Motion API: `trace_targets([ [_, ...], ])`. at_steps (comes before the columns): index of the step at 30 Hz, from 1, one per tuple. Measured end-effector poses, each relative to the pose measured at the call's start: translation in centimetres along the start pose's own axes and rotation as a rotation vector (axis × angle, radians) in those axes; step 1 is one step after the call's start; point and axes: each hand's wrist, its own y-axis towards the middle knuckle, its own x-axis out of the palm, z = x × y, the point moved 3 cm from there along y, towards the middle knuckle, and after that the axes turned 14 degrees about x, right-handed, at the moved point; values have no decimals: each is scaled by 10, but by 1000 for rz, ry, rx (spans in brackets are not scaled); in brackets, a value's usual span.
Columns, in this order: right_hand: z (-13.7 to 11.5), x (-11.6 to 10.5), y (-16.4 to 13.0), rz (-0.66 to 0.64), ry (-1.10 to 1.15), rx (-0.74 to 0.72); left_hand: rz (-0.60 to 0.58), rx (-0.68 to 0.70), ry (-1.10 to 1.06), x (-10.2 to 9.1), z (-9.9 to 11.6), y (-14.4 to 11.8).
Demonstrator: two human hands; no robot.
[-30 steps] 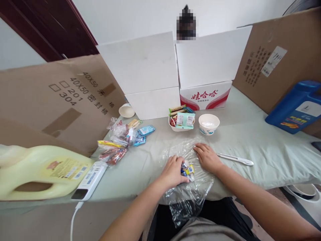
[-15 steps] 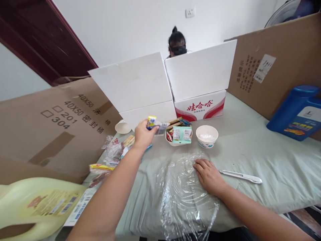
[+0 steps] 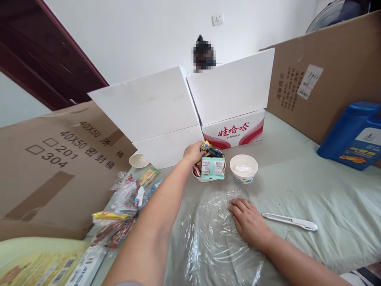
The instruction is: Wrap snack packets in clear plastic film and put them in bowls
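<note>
My left hand [image 3: 193, 152] reaches far forward over a white bowl [image 3: 199, 177] heaped with snack packets. Its fingers are closed on a small yellow-and-blue packet [image 3: 205, 145] right above the heap. A mint-green packet [image 3: 212, 167] leans at the bowl's front. My right hand [image 3: 249, 221] lies flat, fingers spread, on a sheet of clear plastic film [image 3: 212, 242] spread on the pale green cloth. A second white bowl [image 3: 243, 168] with a blue pattern stands just right of the first one.
A white utility knife [image 3: 290, 221] lies right of my right hand. Loose snack packets [image 3: 126, 202] sit at the left, near a tipped paper cup [image 3: 138, 160]. White boxes [image 3: 166, 115] and brown cardboard [image 3: 56, 159] wall the back. A blue jug [image 3: 354, 134] is right, a yellow jug [image 3: 35, 262] bottom left. Another person sits behind the boxes.
My left hand picked small packets off the plastic film, carried them forward and left, then swung right to the snack bowl. My right hand stayed on the film.
</note>
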Motion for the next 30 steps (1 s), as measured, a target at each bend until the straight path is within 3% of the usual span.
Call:
trace_targets([
  [4, 0, -1, 1, 3, 2, -1, 66, -38, -53, -12, 0, -4],
  [10, 0, 1, 3, -24, -6, 14, 339, -62, -228, -28, 20, -17],
  [16, -1, -1, 3, -21, 6, 15, 370, 78, -283, -21, 43, -9],
  [19, -1, -3, 3, -13, 16, 9, 347, 51, -363, -18, 45, -9],
  [22, -1, -4, 4, -9, 23, 9, 236, 27, -279, -15, 44, -17],
  [26, -1, -4, 4, -14, 32, 9, 72, 116, -68, -7, 42, -29],
  [30, -1, -3, 4, -16, 33, 8, 37, 210, -13, 6, 40, -33],
])
